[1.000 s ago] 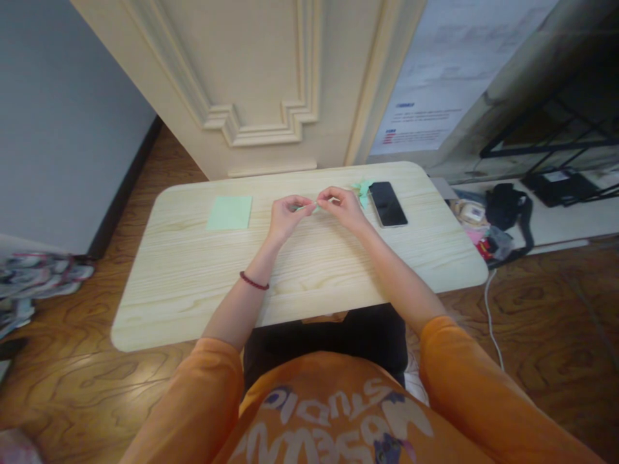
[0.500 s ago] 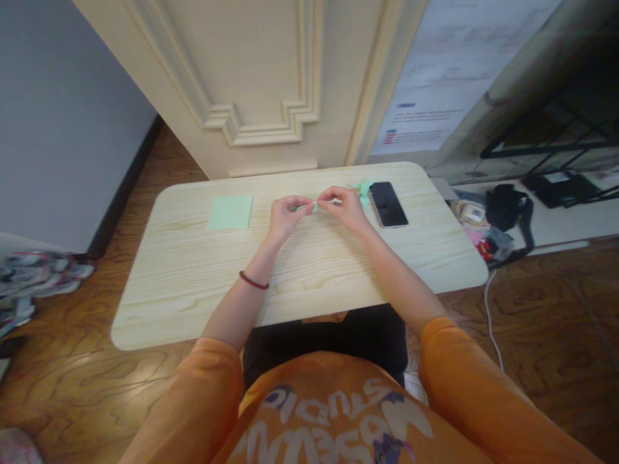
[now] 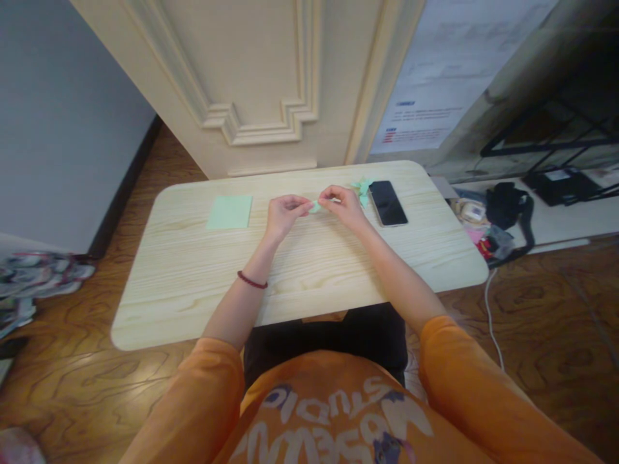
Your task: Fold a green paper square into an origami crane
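Over the middle of the table, a small piece of light green paper [image 3: 315, 207] is pinched between my two hands. My left hand [image 3: 286, 215] grips its left side with thumb and forefinger. On the other side, the fingertips of my right hand [image 3: 342, 205] close on it. The paper looks folded, though its exact shape is mostly covered by my fingers. A square stack of light green paper [image 3: 229, 212] lies to the left of my left hand. Just beyond my right hand are several folded green paper pieces [image 3: 363, 191], touching or beside a black smartphone [image 3: 388, 203].
The small pale wooden table [image 3: 193, 277] has rounded corners and stands against a cream moulded panel [image 3: 261, 77]. To the right, a low shelf holds a black bag [image 3: 505, 206] and other small items. A white cable [image 3: 489, 316] hangs by the table's right end.
My left hand has shifted slightly left, widening the gap between my fingertips, and more of the green paper shows. The stack, folded pieces and smartphone stay in place.
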Demonstrator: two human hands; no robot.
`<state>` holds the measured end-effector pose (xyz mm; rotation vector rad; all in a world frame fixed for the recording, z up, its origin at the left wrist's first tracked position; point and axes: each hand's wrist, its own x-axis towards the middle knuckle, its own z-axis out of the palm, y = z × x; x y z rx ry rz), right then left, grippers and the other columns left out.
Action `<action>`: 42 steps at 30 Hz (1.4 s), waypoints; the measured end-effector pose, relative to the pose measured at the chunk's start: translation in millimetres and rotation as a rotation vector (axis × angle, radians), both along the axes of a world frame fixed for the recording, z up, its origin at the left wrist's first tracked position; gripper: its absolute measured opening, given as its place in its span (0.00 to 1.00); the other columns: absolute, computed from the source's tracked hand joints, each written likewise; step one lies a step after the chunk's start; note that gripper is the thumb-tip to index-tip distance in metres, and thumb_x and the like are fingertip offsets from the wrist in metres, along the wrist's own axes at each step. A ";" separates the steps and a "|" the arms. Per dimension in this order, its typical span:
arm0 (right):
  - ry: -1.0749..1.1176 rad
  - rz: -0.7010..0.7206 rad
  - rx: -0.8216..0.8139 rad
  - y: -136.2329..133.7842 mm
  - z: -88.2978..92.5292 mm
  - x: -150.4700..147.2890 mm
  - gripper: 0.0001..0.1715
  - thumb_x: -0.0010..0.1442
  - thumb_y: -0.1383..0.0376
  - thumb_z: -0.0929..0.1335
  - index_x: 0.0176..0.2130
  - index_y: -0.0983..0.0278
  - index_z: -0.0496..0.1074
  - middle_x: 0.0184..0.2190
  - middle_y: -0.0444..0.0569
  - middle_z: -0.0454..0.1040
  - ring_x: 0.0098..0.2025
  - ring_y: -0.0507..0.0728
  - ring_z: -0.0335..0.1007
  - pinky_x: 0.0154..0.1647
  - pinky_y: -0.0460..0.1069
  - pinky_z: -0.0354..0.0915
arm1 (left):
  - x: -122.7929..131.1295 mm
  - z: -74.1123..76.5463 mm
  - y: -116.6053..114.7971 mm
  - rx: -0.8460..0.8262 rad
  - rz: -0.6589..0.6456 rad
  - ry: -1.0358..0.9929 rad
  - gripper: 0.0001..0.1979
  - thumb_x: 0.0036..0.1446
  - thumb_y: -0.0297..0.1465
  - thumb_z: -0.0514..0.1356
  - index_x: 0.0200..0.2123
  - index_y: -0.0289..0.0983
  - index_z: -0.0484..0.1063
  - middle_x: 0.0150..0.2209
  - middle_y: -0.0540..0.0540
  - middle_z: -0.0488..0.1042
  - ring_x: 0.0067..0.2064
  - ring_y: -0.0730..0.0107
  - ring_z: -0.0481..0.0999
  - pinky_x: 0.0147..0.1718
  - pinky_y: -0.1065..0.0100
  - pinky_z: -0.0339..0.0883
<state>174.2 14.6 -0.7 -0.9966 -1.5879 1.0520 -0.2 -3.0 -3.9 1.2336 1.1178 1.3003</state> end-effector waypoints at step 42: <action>0.190 0.038 -0.215 0.9 -2.3 -4.6 0.22 0.38 0.54 0.78 0.27 0.63 0.71 0.22 0.43 0.73 0.25 0.50 0.68 0.23 0.45 0.61 | 3.9 -7.1 2.7 -0.050 0.041 -0.063 0.18 0.38 0.38 0.71 0.35 0.37 0.77 0.30 0.48 0.80 0.33 0.69 0.78 0.36 0.68 0.69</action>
